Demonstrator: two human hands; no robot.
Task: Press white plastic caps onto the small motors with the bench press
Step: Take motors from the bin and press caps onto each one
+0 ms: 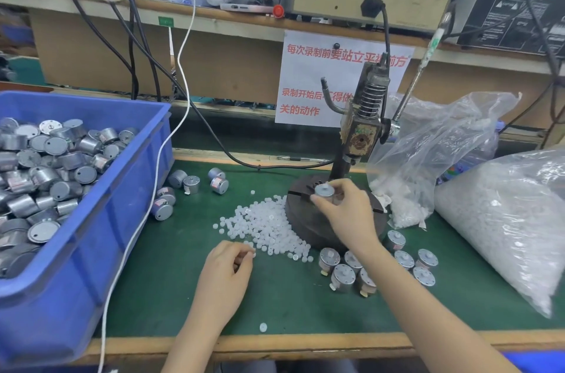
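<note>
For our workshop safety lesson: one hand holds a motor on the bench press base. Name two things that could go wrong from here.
1. The right hand grips the motor on the press base, close below the ram; if the lever came down now, fingers could be pinched.
2. The pile of white caps touches the base's edge; one could slip under the motor and tilt it, seating its cap crooked.
</note>
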